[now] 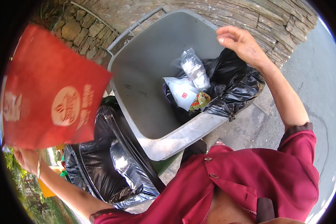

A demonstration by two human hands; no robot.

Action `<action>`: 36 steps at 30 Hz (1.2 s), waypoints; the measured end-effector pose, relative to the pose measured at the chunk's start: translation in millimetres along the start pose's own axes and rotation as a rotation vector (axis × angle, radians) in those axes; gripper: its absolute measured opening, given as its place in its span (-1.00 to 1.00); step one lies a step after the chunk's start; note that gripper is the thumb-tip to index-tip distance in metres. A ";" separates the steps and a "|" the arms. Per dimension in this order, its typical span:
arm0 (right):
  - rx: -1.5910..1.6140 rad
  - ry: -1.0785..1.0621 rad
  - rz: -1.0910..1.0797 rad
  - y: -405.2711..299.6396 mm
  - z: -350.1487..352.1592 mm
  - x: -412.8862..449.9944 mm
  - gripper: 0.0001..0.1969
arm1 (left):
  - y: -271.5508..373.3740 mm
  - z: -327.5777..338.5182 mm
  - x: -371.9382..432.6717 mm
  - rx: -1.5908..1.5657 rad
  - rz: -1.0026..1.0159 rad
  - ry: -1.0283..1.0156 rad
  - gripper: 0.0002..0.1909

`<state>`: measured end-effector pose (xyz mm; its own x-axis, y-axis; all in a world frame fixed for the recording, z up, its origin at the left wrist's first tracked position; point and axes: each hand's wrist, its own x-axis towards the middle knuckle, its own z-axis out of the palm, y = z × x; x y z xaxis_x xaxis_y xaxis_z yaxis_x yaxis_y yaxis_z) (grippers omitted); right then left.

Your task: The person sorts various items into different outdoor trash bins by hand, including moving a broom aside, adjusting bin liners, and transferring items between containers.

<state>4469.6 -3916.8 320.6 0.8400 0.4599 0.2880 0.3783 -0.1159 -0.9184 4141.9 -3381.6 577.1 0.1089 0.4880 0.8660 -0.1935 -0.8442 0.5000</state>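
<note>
At the far left, my left hand (26,159) grips a large red bag (42,106) by its lower edge. The bag bears pale printing and is slightly blurred. My right hand (239,42) is over the far right rim of a grey wheeled bin (154,33), fingers half curled and nothing seen in them. Just below that hand, a black plastic bag (235,75) hangs over the bin's right side. Inside the bin lie a white printed bag (179,89), a clear plastic bag with white contents (195,68) and a crumpled green-and-red wrapper (201,101).
Left of the grey bin stands a second bin lined with black plastic (100,168). A stone wall (240,16) rises behind the grey bin. Paved road (316,84) lies to the right. A yellow object (46,188) is below my left forearm, with greenery beyond.
</note>
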 end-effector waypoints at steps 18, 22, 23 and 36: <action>-0.852 -0.573 0.520 229.9 158.9 158.6 -0.16 | -84.6 -140.3 -314.3 0.898 -0.524 -0.766 -0.79; -1.015 -0.321 0.685 255.9 190.9 136.9 -0.06 | -88.3 -132.1 -313.2 0.798 -0.639 -0.673 -0.85; -1.021 -0.243 0.723 268.6 196.3 129.8 -0.09 | -88.4 -129.9 -312.9 0.804 -0.604 -0.708 -0.82; -0.599 -0.475 0.362 234.3 159.3 116.0 -0.83 | -79.1 -121.7 -306.7 0.720 -0.556 -0.643 -0.82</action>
<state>4593.7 -3750.3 95.6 0.7468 0.6104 -0.2641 0.3722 -0.7126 -0.5947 4005.1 -3437.5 271.7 0.5297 0.8084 0.2567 0.6273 -0.5771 0.5229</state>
